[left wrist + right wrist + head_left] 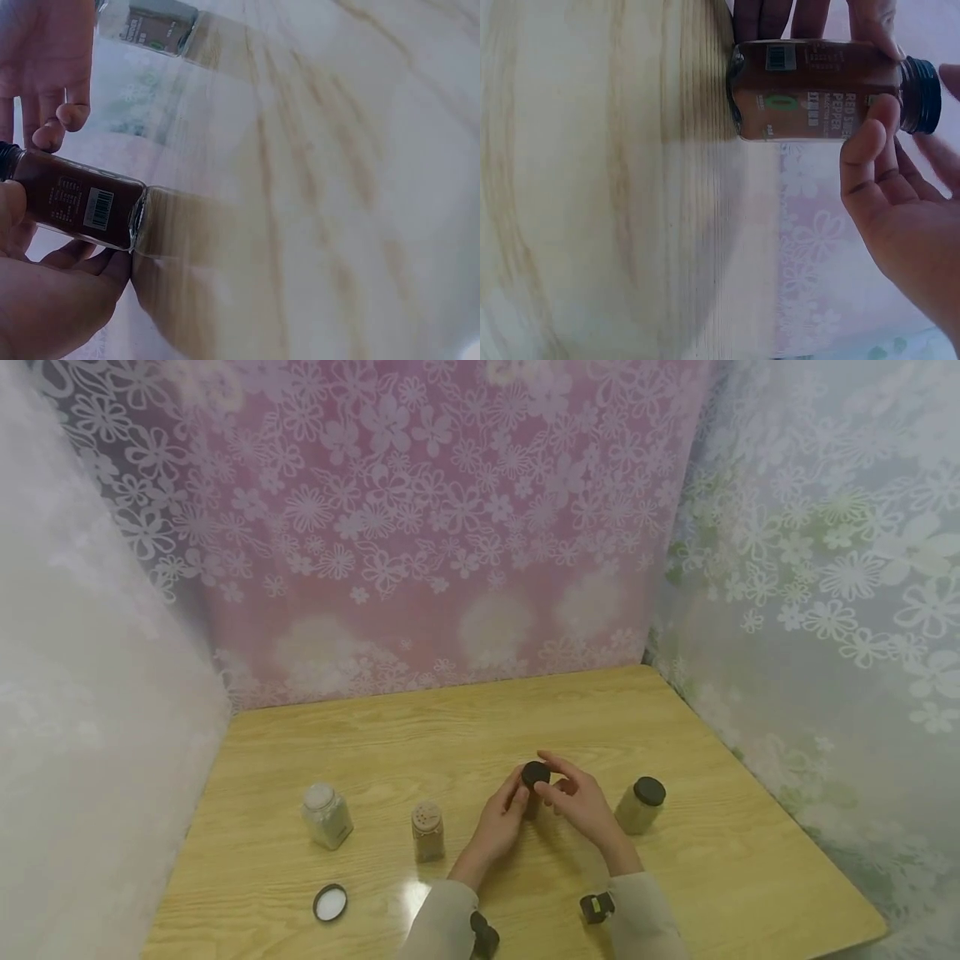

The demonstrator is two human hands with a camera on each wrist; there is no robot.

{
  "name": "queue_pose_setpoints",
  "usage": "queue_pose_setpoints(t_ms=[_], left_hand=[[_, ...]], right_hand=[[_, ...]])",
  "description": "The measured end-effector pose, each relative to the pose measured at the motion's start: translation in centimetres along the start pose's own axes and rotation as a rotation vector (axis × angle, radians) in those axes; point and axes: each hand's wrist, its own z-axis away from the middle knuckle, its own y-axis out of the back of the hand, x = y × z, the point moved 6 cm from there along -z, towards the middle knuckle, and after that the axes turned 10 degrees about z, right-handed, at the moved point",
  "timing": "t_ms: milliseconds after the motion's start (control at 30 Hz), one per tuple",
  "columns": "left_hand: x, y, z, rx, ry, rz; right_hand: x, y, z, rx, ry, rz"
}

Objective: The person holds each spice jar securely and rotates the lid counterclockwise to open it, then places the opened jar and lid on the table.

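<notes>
My left hand (498,820) grips a square glass jar of red-brown powder (802,94), its label reading "RED" and "PEPPER". The jar stands upright, its base at the tabletop. A black screw cap (536,772) is on it. My right hand (583,810) is at the top of the jar, with the thumb at the cap's near edge and the index finger stretched past its far side. In the right wrist view its other fingers hang loosely bent beside the jar. A barcode shows on the jar in the left wrist view.
Right of my hands stands a black-capped jar of pale powder (637,810). To the left are a jar with a perforated top (428,837) and a pale jar with a whitish top (327,822). A black-rimmed lid (330,903) lies white side up. Flowered curtains (420,527) surround the wooden table (390,735).
</notes>
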Motion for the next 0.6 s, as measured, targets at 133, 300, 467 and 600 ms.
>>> queue_pose_setpoints(t_ms=[133,300,467,600], left_hand=[[0.2,0.1,0.1,0.006,0.005,0.014],[0.3,0.1,0.1,0.008,-0.009,0.020],[0.0,0.3,-0.1,0.015,0.007,-0.002],[-0.4,0.2,0.0,0.009,0.034,-0.005]], right_hand=[[0.8,-0.2,0.0,0.001,-0.038,-0.071],[1.4,-0.3,0.0,0.004,-0.009,-0.172],[1.6,-0.3,-0.2,0.000,-0.058,-0.194],[1.5,-0.3,0.0,-0.015,-0.029,-0.191]])
